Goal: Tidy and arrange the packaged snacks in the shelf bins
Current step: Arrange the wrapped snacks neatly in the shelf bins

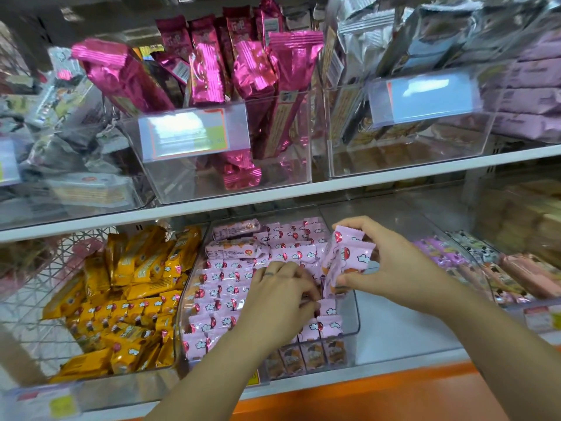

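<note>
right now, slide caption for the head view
Right hand holds pink packs over a clear bin; left hand touches the rows

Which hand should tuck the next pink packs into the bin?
The right hand: it holds pink packs above the open side of the bin; the left hand is down among the rows.

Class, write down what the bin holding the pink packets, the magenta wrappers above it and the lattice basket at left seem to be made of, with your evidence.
Bin: clear, glossy rigid plastic; the packets show through its walls.
Wrappers: shiny metallised film, probably; bright glints and sharp creases.
Basket: pale matt lattice, likely moulded plastic, though blur leaves coated wire possible.
</note>
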Tool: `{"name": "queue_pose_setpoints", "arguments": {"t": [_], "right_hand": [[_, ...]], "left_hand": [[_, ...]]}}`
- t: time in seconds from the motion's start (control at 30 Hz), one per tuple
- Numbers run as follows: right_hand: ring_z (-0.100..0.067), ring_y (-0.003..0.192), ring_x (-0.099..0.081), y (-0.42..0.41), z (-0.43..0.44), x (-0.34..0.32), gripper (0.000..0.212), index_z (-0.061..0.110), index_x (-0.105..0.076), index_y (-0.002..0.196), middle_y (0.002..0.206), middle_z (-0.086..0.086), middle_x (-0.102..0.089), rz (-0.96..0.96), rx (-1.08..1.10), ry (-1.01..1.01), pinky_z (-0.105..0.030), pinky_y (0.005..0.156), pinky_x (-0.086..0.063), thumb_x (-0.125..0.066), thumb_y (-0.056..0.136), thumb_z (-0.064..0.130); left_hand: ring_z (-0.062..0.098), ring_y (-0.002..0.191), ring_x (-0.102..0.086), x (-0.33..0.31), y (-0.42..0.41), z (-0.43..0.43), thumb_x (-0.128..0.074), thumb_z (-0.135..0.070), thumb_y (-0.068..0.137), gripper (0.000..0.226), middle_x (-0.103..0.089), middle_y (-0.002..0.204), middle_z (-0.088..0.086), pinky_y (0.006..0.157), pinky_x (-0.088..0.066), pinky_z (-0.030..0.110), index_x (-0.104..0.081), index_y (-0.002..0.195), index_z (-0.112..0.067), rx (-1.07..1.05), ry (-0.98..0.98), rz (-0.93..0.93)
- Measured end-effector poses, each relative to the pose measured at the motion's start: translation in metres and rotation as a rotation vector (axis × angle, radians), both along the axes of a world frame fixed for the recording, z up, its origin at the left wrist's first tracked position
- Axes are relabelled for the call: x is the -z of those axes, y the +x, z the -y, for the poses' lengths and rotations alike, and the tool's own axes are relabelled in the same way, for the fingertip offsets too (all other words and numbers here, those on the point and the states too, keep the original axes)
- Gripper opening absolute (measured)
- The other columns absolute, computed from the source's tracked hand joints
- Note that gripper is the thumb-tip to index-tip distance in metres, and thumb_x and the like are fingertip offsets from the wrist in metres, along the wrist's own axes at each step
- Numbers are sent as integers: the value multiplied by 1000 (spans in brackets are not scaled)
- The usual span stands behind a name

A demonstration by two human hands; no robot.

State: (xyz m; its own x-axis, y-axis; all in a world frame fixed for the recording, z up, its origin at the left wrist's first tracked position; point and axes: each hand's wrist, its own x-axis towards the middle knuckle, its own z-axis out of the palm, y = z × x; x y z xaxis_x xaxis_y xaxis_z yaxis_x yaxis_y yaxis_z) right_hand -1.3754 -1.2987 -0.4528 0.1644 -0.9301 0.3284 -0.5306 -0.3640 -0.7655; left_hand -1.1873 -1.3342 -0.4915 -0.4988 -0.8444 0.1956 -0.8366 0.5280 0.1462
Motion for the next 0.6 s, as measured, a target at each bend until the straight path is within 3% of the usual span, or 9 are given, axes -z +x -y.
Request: {"name": "queue_pose_setpoints", "arguments": {"t": [0.13, 0.23, 0.4, 0.47, 0.53, 0.6], "right_hand": [[8, 91, -59, -2, 5, 0, 56, 41, -49, 117, 105, 21, -63, -28, -12, 61, -7, 74, -44, -76, 75, 15], [1, 99, -60, -2, 9, 2, 52, 36, -53, 120, 115, 15, -59, -52, -12, 89, -21, 88, -50, -74, 77, 17], [-5, 92, -65, -3, 12, 1, 32, 21, -62, 111, 97, 8, -69, -53, -57, 100, -29, 89, -50, -72, 81, 17], [-13, 91, -66, -5, 14, 1, 30, 19, -63, 109, 94, 4, -71, -35, -59, 114, -37, 88, -52, -72, 81, 17], [-21, 90, -67, -5, 14, 3, 29, 16, -62, 109, 93, -2, -71, -1, -78, 136, -47, 87, -52, -71, 81, 13], [-23, 91, -68, -4, 15, 5, 30, 16, -61, 110, 94, -5, -72, 22, -97, 160, -49, 87, -52, -70, 82, 9]], "left_hand": [[10, 119, -33, 7, 5, 1, -55, -45, 91, 23, -46, 122, -16, 99, -21, 25, -66, 110, -38, 3, 21, -65], [9, 118, -32, 10, 4, 2, -56, -44, 91, 21, -44, 121, -15, 98, -23, 24, -66, 109, -37, 7, 25, -78], [8, 113, -39, 11, 6, 7, -58, -35, 91, 7, -43, 106, -19, 98, -31, 26, -62, 97, -36, 14, 50, -238], [8, 115, -43, 8, 5, 10, -58, -32, 92, 16, -49, 113, -17, 100, -36, 30, -55, 107, -37, -4, 41, -341], [8, 123, -42, 3, 1, 12, -58, -32, 92, 39, -49, 130, -15, 104, -37, 32, -46, 129, -36, -9, 89, -421], [9, 119, -49, 1, -5, 14, -59, -32, 92, 49, -52, 133, -12, 102, -43, 35, -39, 136, -39, 15, 173, -465]]}}
